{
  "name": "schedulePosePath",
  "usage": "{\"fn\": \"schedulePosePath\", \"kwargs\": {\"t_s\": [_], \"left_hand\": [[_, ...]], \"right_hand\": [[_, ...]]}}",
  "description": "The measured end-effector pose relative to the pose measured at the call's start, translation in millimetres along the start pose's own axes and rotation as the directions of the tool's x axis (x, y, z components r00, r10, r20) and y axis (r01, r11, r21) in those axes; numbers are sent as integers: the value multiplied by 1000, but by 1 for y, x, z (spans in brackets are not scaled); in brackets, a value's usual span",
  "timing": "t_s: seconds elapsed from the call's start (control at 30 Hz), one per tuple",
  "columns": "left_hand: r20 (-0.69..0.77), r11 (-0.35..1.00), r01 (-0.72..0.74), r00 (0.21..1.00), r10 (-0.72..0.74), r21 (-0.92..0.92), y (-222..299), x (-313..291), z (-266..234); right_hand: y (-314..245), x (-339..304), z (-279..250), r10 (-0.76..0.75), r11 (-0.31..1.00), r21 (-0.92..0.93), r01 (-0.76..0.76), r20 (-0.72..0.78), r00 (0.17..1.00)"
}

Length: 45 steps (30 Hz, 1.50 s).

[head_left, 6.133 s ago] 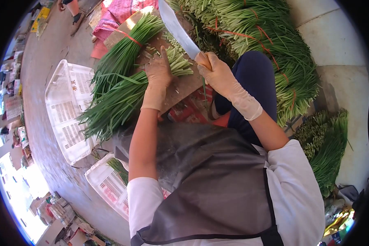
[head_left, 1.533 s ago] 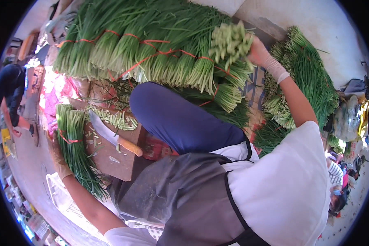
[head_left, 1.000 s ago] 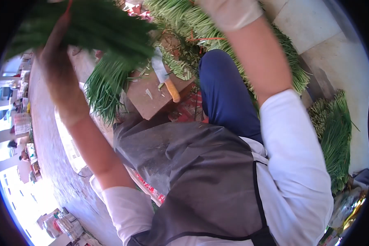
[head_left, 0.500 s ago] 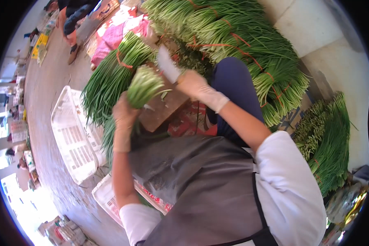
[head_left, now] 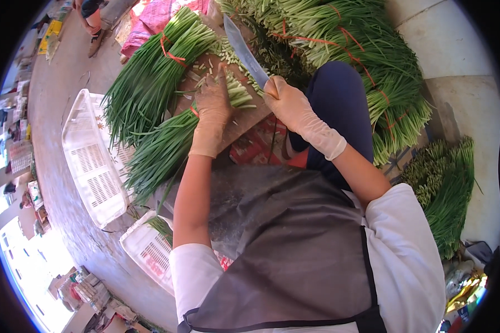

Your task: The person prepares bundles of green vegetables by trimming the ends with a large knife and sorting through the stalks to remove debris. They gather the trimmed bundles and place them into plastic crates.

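A long knife [head_left: 244,51] with a wide pale blade is in my right hand [head_left: 289,102], gloved, fingers wrapped around its handle. The blade points up and to the left over the far side of a brown cutting board [head_left: 241,121]. My gloved left hand [head_left: 213,105] lies across a bundle of chives [head_left: 164,145] on the board, fingers stretched out beyond it. This bundle's pale cut ends point right, beside the left hand. Just beyond lies another chive bundle [head_left: 144,83], bound with a red tie. Short cut stem pieces [head_left: 226,51] are scattered over the board.
A large heap of tied chives [head_left: 366,69] rises beyond my right knee [head_left: 339,105]. More chives [head_left: 447,194] lie at the far right. White plastic baskets [head_left: 91,161] stand on the left. A pink sack [head_left: 144,30] and another person's leg [head_left: 94,28] are at the upper left.
The chive bundle my left hand held raised has come down onto the board, its pale ends now pointing right. My right hand and the knife have moved slightly right.
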State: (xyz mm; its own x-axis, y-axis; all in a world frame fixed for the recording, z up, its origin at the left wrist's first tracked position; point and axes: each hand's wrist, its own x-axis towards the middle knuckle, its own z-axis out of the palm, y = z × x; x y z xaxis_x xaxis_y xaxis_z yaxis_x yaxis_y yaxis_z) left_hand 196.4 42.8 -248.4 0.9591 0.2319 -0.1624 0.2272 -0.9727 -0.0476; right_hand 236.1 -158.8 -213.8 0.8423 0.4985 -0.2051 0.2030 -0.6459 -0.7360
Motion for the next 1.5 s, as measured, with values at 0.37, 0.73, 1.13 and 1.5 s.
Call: {"fn": "schedulePosePath", "kwargs": {"t_s": [0.37, 0.73, 1.13, 1.5], "left_hand": [[-6, 986, 50, 999, -52, -157, -5, 17, -4], [-64, 991, 43, 997, -52, -130, -3, 12, 7], [-140, 982, -45, 990, 19, -185, 0, 7, 14], [-119, 969, -78, 992, 51, -235, 11, 13, 4]], "right_hand": [[-13, -14, 16, -78, 996, -33, 78, -20, 997], [-18, -14, 37, -35, 977, -208, 46, 56, 998], [-2, 11, 67, 28, 971, -238, 7, 141, 990], [73, 22, 134, -198, 843, -504, 187, 31, 980]]}}
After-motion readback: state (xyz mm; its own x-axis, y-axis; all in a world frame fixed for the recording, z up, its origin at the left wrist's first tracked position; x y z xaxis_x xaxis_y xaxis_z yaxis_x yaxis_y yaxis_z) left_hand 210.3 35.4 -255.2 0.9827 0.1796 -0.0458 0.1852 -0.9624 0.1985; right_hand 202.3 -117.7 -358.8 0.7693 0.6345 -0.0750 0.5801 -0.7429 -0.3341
